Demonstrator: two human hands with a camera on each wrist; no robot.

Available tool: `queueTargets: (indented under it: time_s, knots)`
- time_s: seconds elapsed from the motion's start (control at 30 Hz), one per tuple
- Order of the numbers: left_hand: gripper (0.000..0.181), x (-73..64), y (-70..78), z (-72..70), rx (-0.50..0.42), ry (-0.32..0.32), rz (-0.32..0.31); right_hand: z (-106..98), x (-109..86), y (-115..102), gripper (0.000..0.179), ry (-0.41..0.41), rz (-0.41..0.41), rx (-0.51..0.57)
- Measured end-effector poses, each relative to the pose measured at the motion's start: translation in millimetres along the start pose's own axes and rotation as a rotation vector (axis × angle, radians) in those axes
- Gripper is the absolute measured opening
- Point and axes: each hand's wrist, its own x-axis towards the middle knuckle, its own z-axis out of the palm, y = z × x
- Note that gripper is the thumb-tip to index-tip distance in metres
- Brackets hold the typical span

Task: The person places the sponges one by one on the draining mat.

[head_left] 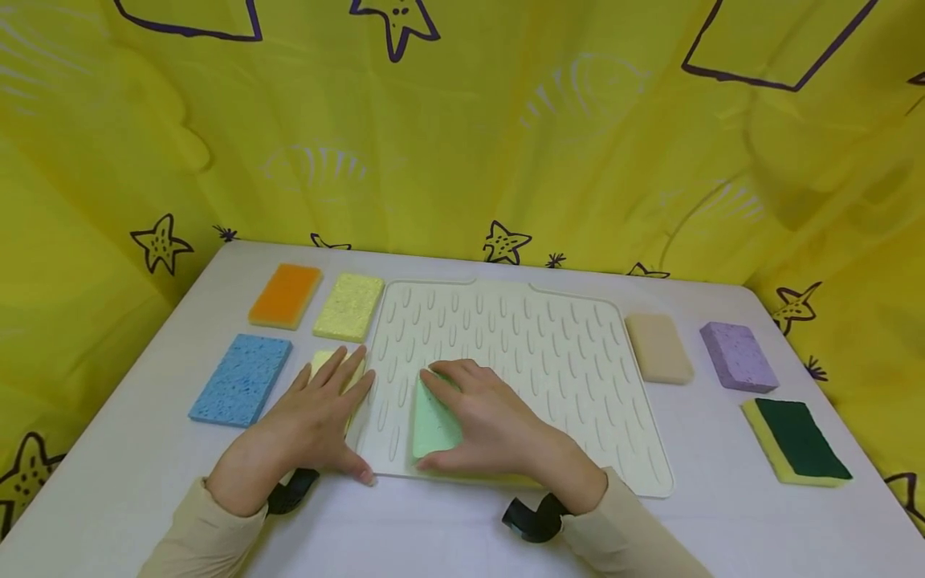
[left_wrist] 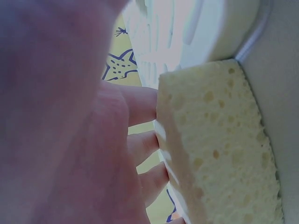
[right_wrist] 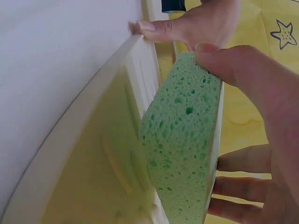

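Observation:
My left hand [head_left: 314, 421] spreads over a pale yellow sponge [head_left: 323, 361], beside the left edge of a cream ridged mat [head_left: 578, 385]. In the left wrist view its straight fingers touch the top of that porous sponge [left_wrist: 219, 140], while in the head view the thumb reaches to the mat's front left corner. On the mat's front left part, my right hand [head_left: 499, 421] holds a light green sponge [head_left: 432, 421] between thumb and fingers. The right wrist view shows the green sponge [right_wrist: 182, 130] close over the mat's surface, thumb at one end and fingertips along its upper face.
Left of the mat lie an orange sponge [head_left: 285, 297], a yellow sponge [head_left: 349, 307] and a blue sponge [head_left: 242, 380]. On its right are a beige sponge [head_left: 658, 348], a purple sponge [head_left: 739, 356] and a green-and-yellow scrub sponge [head_left: 797, 441]. A yellow patterned curtain [head_left: 462, 160] surrounds the white table [head_left: 405, 538].

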Motion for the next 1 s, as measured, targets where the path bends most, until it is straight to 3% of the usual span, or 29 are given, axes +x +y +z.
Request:
queueTargets:
  time_s: [0.3, 1.0]
  knots:
    - [0.130, 1.0, -1.0, 0.2, 0.002, -0.008, 0.002, 8, 14.5, -10, 0.098, -0.015, -0.035, -0.029]
    - [0.132, 2.2, -1.3, 1.3, 0.046, -0.003, 0.006, 24, 39.5, -28, 0.092, -0.010, -0.033, -0.110]
